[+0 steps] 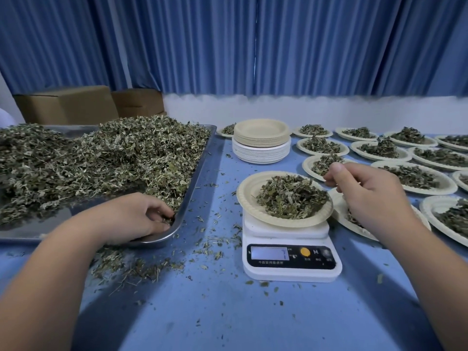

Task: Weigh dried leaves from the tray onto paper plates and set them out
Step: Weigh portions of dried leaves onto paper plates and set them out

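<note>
Weighing scale (291,259): white and low, standing on the table between the tray and the filled plates.
Writing: a letter "M" (315,252) can be read beside a round orange button (305,252). The screen (269,253) digits and the small characters under it are too blurred to read.
Paper plate (249,196): sits on the scale and carries a heap of leaves.
Dried leaves (114,153): most are piled in the metal tray (200,168) at the left, and crumbs are scattered on the table around it.
Left hand (136,216): in the tray's near right corner, its fingers curled into the dried leaves and gripping some.
Right hand (367,193): over the far right rim of the paper plate, thumb and fingertips pinched together on a few bits of leaf.
Plate stack (260,143): unused plates, beige over white, behind the scale.
Filled plates (448,184): laid out in rows at the right, each with a heap of leaves.
Table (228,312): covered in plain blue.
Room: pleated blue curtains (228,46) hang above a white wall (304,110), and two cardboard boxes (65,105) stand behind the tray.
</note>
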Demonstrator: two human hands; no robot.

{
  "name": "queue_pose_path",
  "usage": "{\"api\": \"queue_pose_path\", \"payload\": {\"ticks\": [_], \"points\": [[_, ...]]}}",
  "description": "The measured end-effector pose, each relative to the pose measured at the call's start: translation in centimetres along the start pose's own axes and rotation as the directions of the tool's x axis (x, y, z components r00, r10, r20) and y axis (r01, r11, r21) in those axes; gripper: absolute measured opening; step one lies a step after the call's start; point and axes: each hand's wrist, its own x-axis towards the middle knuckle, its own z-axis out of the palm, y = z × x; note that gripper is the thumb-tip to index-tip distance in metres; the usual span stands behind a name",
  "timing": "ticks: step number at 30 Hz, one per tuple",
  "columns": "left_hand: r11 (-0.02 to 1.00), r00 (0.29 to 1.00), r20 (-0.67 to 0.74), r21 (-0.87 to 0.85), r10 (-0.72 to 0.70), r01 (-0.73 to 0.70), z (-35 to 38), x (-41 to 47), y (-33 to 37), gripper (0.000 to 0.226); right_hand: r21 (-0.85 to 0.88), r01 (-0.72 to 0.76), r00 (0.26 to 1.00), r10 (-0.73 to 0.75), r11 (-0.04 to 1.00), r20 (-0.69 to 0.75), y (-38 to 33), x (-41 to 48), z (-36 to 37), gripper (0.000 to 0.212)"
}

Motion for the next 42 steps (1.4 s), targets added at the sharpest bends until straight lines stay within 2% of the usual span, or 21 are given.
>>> {"api": "queue_pose_path", "payload": {"ticks": [3, 6, 7, 9, 11, 13, 15, 18, 20, 22, 25, 27, 29, 33, 37, 39, 42], "points": [[0.995, 0.993, -0.120, -0.093, 0.010, -0.021, 0.2, 0.1, 0.1, 0.013, -0.089, -0.103, 0.995, 0.104, 0.991, 0.003, 0.2, 0.4, -0.3, 0.038], [0.993, 0.949, -0.312, -0.094, 0.042, -0.075, 0.5, 0.0, 0.8, 0.006, -0.182, -0.208, 0.973, 0.221, 0.961, 0.059, 0.6, 0.7, -0.7, 0.028], [0.989, 0.913, -0.400, -0.086, 0.076, -0.120, 0.7, 0.0, 1.2, 0.006, -0.208, -0.225, 0.967, 0.245, 0.952, 0.074, 0.7, 0.8, -0.7, 0.027], [0.956, 0.794, -0.582, -0.090, 0.177, -0.279, 1.5, -0.1, 2.4, 0.012, -0.246, -0.258, 0.953, 0.288, 0.934, 0.097, 0.9, 1.0, -0.7, 0.025], [0.853, 0.699, -0.671, -0.192, 0.246, -0.485, 3.0, -0.6, 4.4, 0.018, -0.255, -0.297, 0.933, 0.336, 0.920, 0.125, 1.0, 0.9, -0.5, 0.028], [0.735, 0.714, -0.639, -0.332, 0.286, -0.591, 5.0, -0.9, 6.4, 0.024, -0.270, -0.322, 0.916, 0.370, 0.908, 0.154, 1.0, 0.9, -0.3, 0.032], [0.692, 0.765, -0.561, -0.415, 0.315, -0.590, 6.9, -0.8, 7.8, 0.028, -0.274, -0.343, 0.900, 0.398, 0.899, 0.179, 1.1, 0.9, -0.1, 0.037], [0.677, 0.863, -0.435, -0.556, 0.256, -0.482, 8.1, 0.0, 8.7, 0.034, -0.268, -0.362, 0.884, 0.420, 0.893, 0.204, 0.8, 0.7, 0.0, 0.042], [0.624, 0.916, -0.327, -0.672, 0.232, -0.398, 8.1, 0.3, 8.8, 0.046, -0.284, -0.360, 0.879, 0.425, 0.889, 0.217, 0.7, 0.6, 0.0, 0.042], [0.557, 0.939, -0.245, -0.758, 0.240, -0.340, 8.0, 0.4, 8.7, 0.057, -0.283, -0.367, 0.868, 0.435, 0.886, 0.239, 0.4, 0.5, 0.2, 0.043], [0.506, 0.947, -0.207, -0.806, 0.245, -0.307, 7.9, 0.3, 8.5, 0.076, -0.216, -0.412, 0.842, 0.460, 0.885, 0.281, -0.1, 0.4, 0.4, 0.042], [0.450, 0.945, -0.217, -0.838, 0.246, -0.310, 7.7, 0.3, 8.5, 0.077, -0.171, -0.442, 0.832, 0.474, 0.881, 0.290, -0.3, 0.2, 0.4, 0.038], [0.411, 0.939, -0.233, -0.853, 0.254, -0.322, 7.4, 0.1, 8.5, 0.069, -0.067, -0.491, 0.826, 0.488, 0.869, 0.283, -0.5, -0.2, 0.2, 0.032], [0.411, 0.903, -0.282, -0.818, 0.323, -0.403, 7.1, -0.3, 8.4, 0.061, 0.179, -0.572, 0.813, 0.526, 0.800, 0.248, -1.4, -1.6, -0.9, 0.022], [0.451, 0.822, -0.343, -0.707, 0.455, -0.545, 7.3, -1.8, 8.7, 0.043, 0.307, -0.559, 0.829, 0.512, 0.770, 0.224, -2.2, -3.0, -3.8, 0.025], [0.480, 0.767, -0.365, -0.616, 0.528, -0.624, 7.6, -2.8, 9.2, 0.048, 0.354, -0.538, 0.843, 0.489, 0.765, 0.225, -2.7, -3.9, -6.1, 0.027], [0.440, 0.728, -0.355, -0.615, 0.587, -0.654, 8.7, -4.0, 11.0, 0.053, 0.390, -0.529, 0.848, 0.494, 0.754, 0.195, -3.1, -5.9, -9.8, 0.025]]}}
